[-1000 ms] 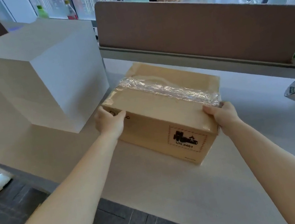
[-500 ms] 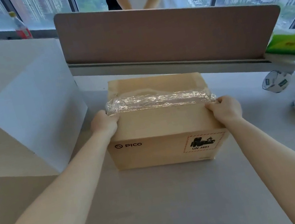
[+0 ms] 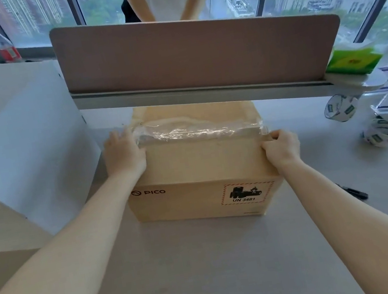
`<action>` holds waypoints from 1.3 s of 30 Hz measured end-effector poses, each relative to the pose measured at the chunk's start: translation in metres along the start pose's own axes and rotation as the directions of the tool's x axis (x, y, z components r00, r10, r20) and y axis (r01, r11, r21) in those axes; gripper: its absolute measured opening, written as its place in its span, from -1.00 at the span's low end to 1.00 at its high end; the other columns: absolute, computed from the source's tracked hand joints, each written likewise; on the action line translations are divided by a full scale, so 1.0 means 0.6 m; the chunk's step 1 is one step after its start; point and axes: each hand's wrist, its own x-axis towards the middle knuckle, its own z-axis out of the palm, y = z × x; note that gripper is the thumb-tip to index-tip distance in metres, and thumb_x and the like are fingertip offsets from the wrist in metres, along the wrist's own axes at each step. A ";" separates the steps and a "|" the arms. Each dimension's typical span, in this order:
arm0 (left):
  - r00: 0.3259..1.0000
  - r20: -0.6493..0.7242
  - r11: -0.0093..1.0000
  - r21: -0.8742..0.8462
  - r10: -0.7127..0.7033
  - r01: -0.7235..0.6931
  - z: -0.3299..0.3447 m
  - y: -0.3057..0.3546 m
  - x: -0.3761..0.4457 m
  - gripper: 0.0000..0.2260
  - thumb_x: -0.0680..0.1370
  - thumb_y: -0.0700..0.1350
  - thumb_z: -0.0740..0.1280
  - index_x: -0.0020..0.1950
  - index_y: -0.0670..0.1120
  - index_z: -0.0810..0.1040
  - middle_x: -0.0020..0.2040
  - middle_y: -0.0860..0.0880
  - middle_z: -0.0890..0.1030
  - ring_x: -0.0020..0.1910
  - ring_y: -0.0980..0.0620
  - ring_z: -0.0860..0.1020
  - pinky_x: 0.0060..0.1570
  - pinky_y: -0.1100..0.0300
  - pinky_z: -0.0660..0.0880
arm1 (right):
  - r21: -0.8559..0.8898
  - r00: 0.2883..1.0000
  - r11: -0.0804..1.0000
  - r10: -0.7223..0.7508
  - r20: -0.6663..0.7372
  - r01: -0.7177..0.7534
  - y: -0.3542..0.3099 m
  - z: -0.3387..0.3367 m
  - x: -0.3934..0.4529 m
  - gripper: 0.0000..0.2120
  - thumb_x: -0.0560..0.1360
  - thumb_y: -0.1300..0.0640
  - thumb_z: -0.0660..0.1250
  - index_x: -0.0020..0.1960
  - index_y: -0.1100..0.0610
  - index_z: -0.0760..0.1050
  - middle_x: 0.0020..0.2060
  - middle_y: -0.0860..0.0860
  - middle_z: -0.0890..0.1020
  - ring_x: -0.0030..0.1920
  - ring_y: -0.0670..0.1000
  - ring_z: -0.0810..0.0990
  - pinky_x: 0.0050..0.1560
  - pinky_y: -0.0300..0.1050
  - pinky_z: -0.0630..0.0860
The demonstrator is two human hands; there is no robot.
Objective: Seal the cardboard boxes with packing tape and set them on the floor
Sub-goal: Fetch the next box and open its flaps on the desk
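box position: cardboard box (image 3: 199,169) sits on the grey desk (image 3: 206,260), just in front of the brown divider panel (image 3: 197,51), its printed side facing the wearer; half a second ago it sat much the same, a second ago it was angled with one corner forward, so it has been squared up.
left hand: left hand (image 3: 123,153) lies at the box's left top edge by the tape's end, fingers fairly straight and pressing, not wrapped round anything.
right hand: right hand (image 3: 281,145) is at the right top corner, fingers curled, seemingly pinching the tape end there; earlier it lay flatter over the corner.
meaning for the task: judged from this, the seam is covered and the ends are being rubbed down; lifting to the floor is not yet done.
tape: packing tape (image 3: 198,130) is clear, glossy, wrinkled and bubbled along the top seam, with a loose tab at the right end.
box material: matte tan board, crisp edges, a red-bordered label on the front.
nearby: large white box (image 3: 21,150) close on the left; tape rolls (image 3: 340,107) and a black pen (image 3: 353,192) to the right; someone stands behind the divider.
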 end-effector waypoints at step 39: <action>0.932 0.329 0.956 0.194 0.150 -0.222 0.016 0.054 -0.180 -0.71 0.59 -0.14 0.23 0.31 -0.08 0.45 0.30 -0.07 0.48 0.30 -0.11 0.41 0.23 0.07 0.37 | -0.279 0.683 0.667 -0.477 0.553 0.691 0.046 -0.041 -0.090 -0.81 0.48 0.14 0.33 0.04 0.21 0.54 0.03 0.12 0.60 0.08 0.12 0.50 -0.01 -0.14 0.34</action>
